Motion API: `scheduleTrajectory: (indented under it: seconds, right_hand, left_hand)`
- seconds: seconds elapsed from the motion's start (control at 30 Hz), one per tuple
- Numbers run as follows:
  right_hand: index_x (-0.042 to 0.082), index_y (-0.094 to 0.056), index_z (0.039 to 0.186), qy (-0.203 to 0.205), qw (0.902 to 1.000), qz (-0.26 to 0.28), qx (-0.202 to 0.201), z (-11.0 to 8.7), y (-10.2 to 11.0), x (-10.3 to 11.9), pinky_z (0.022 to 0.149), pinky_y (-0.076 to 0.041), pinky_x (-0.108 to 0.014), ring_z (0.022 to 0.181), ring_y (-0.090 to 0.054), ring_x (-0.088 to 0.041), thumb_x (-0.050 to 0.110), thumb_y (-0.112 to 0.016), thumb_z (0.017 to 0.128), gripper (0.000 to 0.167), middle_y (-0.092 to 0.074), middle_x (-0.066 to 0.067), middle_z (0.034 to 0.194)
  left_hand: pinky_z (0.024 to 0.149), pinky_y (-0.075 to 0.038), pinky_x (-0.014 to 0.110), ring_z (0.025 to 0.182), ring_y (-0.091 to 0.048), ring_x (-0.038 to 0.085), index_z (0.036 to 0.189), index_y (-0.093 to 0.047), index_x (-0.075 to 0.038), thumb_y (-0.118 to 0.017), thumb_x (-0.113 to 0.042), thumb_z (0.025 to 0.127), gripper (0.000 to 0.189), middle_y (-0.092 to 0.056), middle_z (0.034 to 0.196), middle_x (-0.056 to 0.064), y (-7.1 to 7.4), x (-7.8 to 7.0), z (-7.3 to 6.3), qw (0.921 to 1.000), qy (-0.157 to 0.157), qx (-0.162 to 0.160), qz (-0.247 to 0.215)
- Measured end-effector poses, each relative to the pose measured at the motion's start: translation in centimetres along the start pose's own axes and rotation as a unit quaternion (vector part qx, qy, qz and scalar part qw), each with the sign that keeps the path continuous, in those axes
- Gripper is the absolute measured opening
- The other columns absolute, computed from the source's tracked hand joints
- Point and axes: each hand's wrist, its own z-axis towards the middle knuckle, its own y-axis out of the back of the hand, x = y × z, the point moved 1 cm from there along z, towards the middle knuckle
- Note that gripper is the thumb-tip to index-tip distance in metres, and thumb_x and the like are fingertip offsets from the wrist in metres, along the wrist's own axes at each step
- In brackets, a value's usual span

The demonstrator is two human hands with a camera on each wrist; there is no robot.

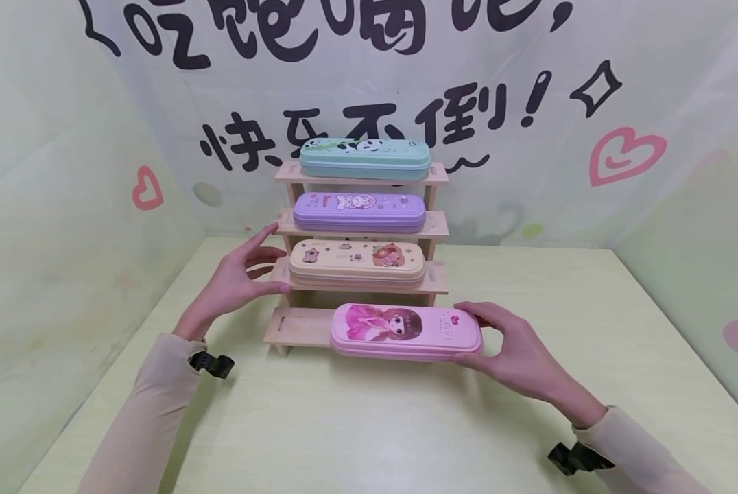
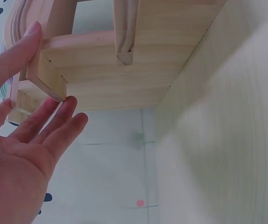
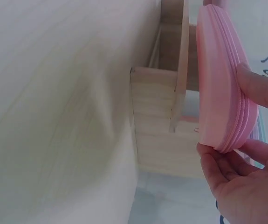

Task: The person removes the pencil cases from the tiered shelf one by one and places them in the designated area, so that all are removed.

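Observation:
My right hand (image 1: 523, 353) pinches the right end of a pink zippered pencil case (image 1: 375, 329) with a girl picture on its lid. The case lies over the right part of the rack's lowest step, jutting past its front and right edges; in the right wrist view a gap shows between case and board (image 3: 182, 60). At the rack's left side my left hand (image 1: 239, 274) grips the end of the third step (image 2: 45, 77) between thumb and fingers, its index finger touching the step above. Beside it sits a cream pencil case (image 1: 356, 264).
The stepped wooden rack (image 1: 298, 326) stands on a pale table (image 1: 356, 425). Higher steps carry a purple pencil case (image 1: 359, 213) and a mint panda pencil case (image 1: 365, 161). Printed cloth (image 1: 369, 82) hangs close behind and at both sides.

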Motion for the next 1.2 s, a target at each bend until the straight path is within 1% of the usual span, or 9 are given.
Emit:
scheduleTrajectory:
  seconds: [0.1, 0.2, 0.3, 0.43, 0.63, 0.9, 1.07, 1.2]
  right_hand:
    - [0.011, -0.066, 0.141, -0.003, 1.0000, -0.004, -0.005, -0.6, 0.8, -0.4, 0.100, -0.056, -0.032, 0.119, -0.064, -0.020, 0.026, -0.096, 0.080, 0.069, -0.068, 0.001, 0.133]
    - [0.010, -0.065, 0.141, -0.007, 0.9999, -0.002, -0.009, -1.1, 1.5, -0.8, 0.100, -0.052, -0.018, 0.120, -0.063, -0.016, 0.024, -0.096, 0.080, 0.070, -0.067, 0.001, 0.134]
    - [0.010, -0.064, 0.141, -0.011, 0.9999, 0.002, -0.012, -1.7, 2.1, -1.2, 0.101, -0.048, -0.012, 0.120, -0.062, -0.011, 0.024, -0.095, 0.081, 0.069, -0.067, 0.000, 0.134]
    - [0.013, -0.064, 0.142, -0.018, 0.9997, 0.009, -0.010, -2.7, 2.9, -1.7, 0.101, -0.047, -0.011, 0.120, -0.060, -0.004, 0.024, -0.095, 0.081, 0.069, -0.067, 0.000, 0.134]
    - [0.017, -0.064, 0.142, -0.019, 0.9996, 0.018, -0.013, -4.1, 4.2, -2.7, 0.100, -0.045, -0.009, 0.120, -0.058, 0.001, 0.017, -0.096, 0.079, 0.071, -0.067, 0.001, 0.133]
    - [0.017, -0.063, 0.144, -0.017, 0.9997, 0.014, -0.010, -5.9, 6.4, -3.6, 0.102, -0.041, -0.007, 0.121, -0.056, 0.001, 0.009, -0.096, 0.078, 0.075, -0.066, 0.001, 0.133]
    - [0.012, -0.061, 0.146, -0.014, 0.9998, 0.012, -0.013, -6.6, 7.9, -4.5, 0.102, -0.040, -0.006, 0.122, -0.055, 0.001, 0.002, -0.095, 0.076, 0.078, -0.065, 0.003, 0.135]
    - [0.010, -0.060, 0.147, -0.015, 0.9998, 0.007, -0.013, -7.1, 9.0, -5.1, 0.099, -0.040, -0.007, 0.121, -0.054, 0.001, -0.001, -0.093, 0.077, 0.078, -0.064, 0.005, 0.135]
  left_hand:
    - [0.111, -0.051, 0.039, 0.131, -0.058, 0.034, 0.167, -0.031, -0.036, -0.093, -0.005, 0.081, 0.110, -0.062, 0.140, 0.017, 0.2, 0.4, 0.0, 0.9998, -0.009, 0.006, -0.019]
    - [0.111, -0.051, 0.038, 0.132, -0.057, 0.035, 0.167, -0.032, -0.035, -0.091, -0.002, 0.082, 0.109, -0.061, 0.142, 0.019, 0.3, 0.7, -0.1, 0.9992, -0.013, 0.011, -0.035]
    - [0.111, -0.051, 0.034, 0.133, -0.057, 0.035, 0.167, -0.032, -0.034, -0.090, 0.000, 0.082, 0.108, -0.060, 0.143, 0.020, 0.5, 0.8, 0.0, 0.9988, -0.013, 0.017, -0.044]
    - [0.109, -0.052, 0.029, 0.133, -0.057, 0.035, 0.166, -0.034, -0.033, -0.089, 0.003, 0.082, 0.107, -0.060, 0.143, 0.020, 0.6, 0.9, 0.0, 0.9983, -0.013, 0.019, -0.054]
    - [0.109, -0.051, 0.029, 0.133, -0.057, 0.036, 0.167, -0.032, -0.032, -0.089, 0.004, 0.082, 0.108, -0.060, 0.142, 0.021, 0.6, 0.9, 0.0, 0.9984, -0.015, 0.021, -0.050]
    - [0.112, -0.051, 0.037, 0.132, -0.057, 0.035, 0.166, -0.034, -0.033, -0.089, 0.005, 0.081, 0.108, -0.061, 0.141, 0.020, 0.6, 0.8, 0.0, 0.9984, -0.012, 0.014, -0.053]
    - [0.112, -0.051, 0.037, 0.132, -0.058, 0.034, 0.166, -0.035, -0.033, -0.089, 0.005, 0.081, 0.107, -0.061, 0.141, 0.020, 0.5, 0.7, 0.0, 0.9986, -0.009, 0.013, -0.051]
    - [0.110, -0.051, 0.034, 0.132, -0.058, 0.034, 0.166, -0.035, -0.032, -0.090, 0.004, 0.081, 0.107, -0.061, 0.141, 0.020, 0.5, 0.6, 0.0, 0.9988, -0.007, 0.012, -0.047]
